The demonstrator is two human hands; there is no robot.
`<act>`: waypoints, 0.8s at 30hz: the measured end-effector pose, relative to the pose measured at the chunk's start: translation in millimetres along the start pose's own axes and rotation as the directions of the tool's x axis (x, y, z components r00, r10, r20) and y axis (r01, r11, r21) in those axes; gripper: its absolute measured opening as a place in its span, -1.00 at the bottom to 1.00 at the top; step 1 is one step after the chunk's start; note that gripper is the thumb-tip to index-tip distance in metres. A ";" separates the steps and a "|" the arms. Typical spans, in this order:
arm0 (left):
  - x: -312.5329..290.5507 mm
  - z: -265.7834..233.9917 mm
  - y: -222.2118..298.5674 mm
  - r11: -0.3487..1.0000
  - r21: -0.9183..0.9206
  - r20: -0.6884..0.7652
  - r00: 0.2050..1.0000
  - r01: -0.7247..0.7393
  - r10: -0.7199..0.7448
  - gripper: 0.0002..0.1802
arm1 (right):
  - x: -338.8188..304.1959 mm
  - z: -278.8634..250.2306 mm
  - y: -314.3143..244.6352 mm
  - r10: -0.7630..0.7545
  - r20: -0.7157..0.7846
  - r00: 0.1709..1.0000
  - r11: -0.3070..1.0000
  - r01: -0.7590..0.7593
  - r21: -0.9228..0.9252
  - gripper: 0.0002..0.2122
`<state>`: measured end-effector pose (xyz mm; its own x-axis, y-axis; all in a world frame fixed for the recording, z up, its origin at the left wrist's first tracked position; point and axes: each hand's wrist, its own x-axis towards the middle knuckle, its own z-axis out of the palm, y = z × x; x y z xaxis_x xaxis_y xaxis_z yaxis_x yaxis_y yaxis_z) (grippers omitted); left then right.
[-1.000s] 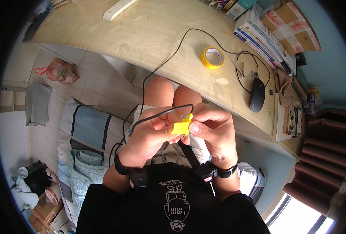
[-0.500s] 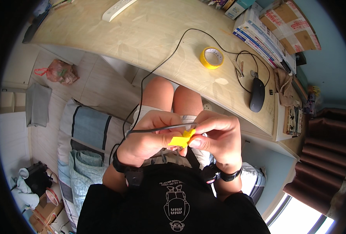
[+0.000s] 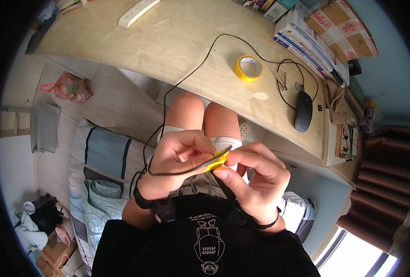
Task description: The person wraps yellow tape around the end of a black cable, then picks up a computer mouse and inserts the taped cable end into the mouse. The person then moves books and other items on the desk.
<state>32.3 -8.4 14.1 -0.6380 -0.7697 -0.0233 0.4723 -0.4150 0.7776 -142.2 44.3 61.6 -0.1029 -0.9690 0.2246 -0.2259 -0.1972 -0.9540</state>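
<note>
Left hand (image 3: pixel 179 164): stayed pinched on black cable (image 3: pixel 177 173), mid-frame.
Right hand (image 3: pixel 255 180): still clamped yellow tape piece (image 3: pixel 216 160), apparently flattened since.

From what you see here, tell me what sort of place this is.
Most likely a bedroom or dorm room with a study desk. A wooden desk holds a computer mouse, stacked books and a roll of yellow tape; folded bedding lies by the seated person, and curtains hang at a window.
</note>
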 end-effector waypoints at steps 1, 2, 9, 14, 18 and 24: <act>-0.7 0.8 0.5 0.999 0.046 -0.008 1.000 -0.018 0.019 -0.88 | -0.7 0.8 -0.8 0.002 -0.022 1.000 1.000 -0.003 -0.030 -0.77; -1.3 3.9 -1.1 0.998 0.051 -0.025 0.999 -0.047 0.048 -0.85 | -1.5 1.5 -1.3 -0.007 -0.039 0.999 0.999 0.006 -0.039 -0.78; -2.9 11.5 -1.0 0.989 0.068 -0.024 0.991 -0.128 0.129 -0.87 | -4.8 2.4 -0.4 -0.118 -0.078 0.990 0.988 0.109 -0.109 -0.86; -6.2 19.6 0.5 0.974 0.172 -0.115 0.979 -0.149 0.170 -0.88 | -8.5 8.1 -1.2 -0.182 -0.127 0.975 0.965 0.152 -0.214 -0.86; -6.8 19.6 -0.2 0.958 0.196 -0.080 0.970 -0.209 0.228 -0.87 | -5.9 9.0 0.4 -0.208 -0.116 0.971 0.970 0.190 -0.149 -0.84; -4.9 16.8 -3.7 0.953 0.125 -0.035 0.958 -0.277 0.283 -0.87 | -3.2 6.8 -0.5 -0.209 -0.097 0.973 0.974 0.199 -0.105 -0.82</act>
<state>23.4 5.0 21.9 -0.4562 -0.8724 0.1756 0.5504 -0.1216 0.8260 -135.1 46.5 60.0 -0.1469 -0.8874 0.4369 -0.3422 -0.3689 -0.8642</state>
